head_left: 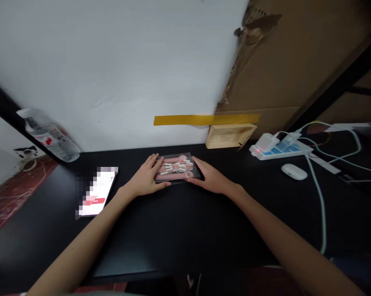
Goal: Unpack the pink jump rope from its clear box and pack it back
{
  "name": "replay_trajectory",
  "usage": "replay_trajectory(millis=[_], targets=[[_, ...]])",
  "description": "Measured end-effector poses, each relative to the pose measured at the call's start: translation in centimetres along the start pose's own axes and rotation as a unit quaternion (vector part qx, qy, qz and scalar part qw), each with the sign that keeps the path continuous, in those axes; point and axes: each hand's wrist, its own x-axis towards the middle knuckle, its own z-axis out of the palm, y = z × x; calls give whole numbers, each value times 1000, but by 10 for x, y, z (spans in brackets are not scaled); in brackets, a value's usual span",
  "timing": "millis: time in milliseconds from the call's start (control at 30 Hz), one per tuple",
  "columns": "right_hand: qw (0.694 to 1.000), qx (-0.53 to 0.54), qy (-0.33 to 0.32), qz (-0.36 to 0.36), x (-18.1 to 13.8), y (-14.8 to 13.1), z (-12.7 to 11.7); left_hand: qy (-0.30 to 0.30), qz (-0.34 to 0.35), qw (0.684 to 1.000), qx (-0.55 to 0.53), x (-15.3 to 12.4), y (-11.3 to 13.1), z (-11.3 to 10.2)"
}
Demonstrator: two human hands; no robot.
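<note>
Clear plastic box (176,167) of pink and white pieces lies flat on the black table (185,230) at twelve o'clock, left hand (146,179) flat-fingered against its nine o'clock edge, right hand (211,179) against three o'clock, neither curled shut; it looks light, stiff and slippery, best held by those edges.

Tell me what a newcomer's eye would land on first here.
The clear box of pink and white pieces sits midway on the black desk, left hand on its left edge, right hand against its right side. Behind it, yellow tape sticks to the wall; a lit power strip lies far right.
</note>
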Motion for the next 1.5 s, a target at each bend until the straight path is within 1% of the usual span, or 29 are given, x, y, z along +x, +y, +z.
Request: replay_trajectory(millis=[167,267,300,367,433,467,500,567,667,733,800,833,867,933,1000,1067,1167,1233,1267,1367,1433,1500], targets=[[1000,7,-13,11,0,0,-1,0,-7,1000,-16,-2,6,-3],[1000,-1,-18,6,-1,0,-2,21,-12,998,-65,-4,8,-7],[1000,-3,-18,3,-1,0,-2,38,-17,995,-94,-5,8,-9],[1000,-5,-15,-3,-3,0,-2,100,-47,980,-166,-5,7,-11],[1000,-8,-13,-4,-4,1,-1,177,-104,953,-223,-4,4,-14],[1000,-10,-12,-2,-4,1,-1,208,-136,940,-234,-4,2,-15],[1000,-12,-12,1,-4,1,-1,226,-164,932,-232,-4,0,-16],[1000,-14,-12,2,-4,1,-1,236,-196,931,-199,-4,-1,-18],[1000,-10,-12,-6,-3,0,0,242,-202,938,-145,-5,-3,-19],[1000,-9,-14,-7,-3,0,0,246,-210,936,-141,-4,-4,-18],[1000,-10,-15,-5,-3,0,0,237,-214,932,-170,-3,-6,-17],[1000,-10,-13,-5,-3,0,0,223,-206,934,-188,-2,-8,-16],[1000,-10,-12,-4,-3,1,0,201,-189,939,-204,-2,-9,-16],[1000,-12,-9,-3,-4,1,1,137,-139,958,-212,-3,-11,-15],[1000,-18,-11,-4,-4,2,1,67,-93,976,-184,-6,-11,-15],[1000,-21,-14,-10,-4,3,1,5,-64,988,-141,-10,-11,-16],[1000,-14,-12,-7,-4,1,0,-55,-49,993,-92,-15,-9,-17],[1000,5,-11,0,-4,-2,-1,-66,-53,993,-78,-17,-7,-17],[1000,19,-7,2,-3,-4,-2,-63,-56,994,-76,-17,-7,-17],[995,91,33,-2,0,-10,-5,-32,-68,993,-87,-17,-5,-16],[985,160,59,-2,2,-12,-8,-5,-78,992,-103,-16,-5,-16],[975,212,66,-5,2,-11,-10,18,-87,988,-126,-15,-5,-17]])
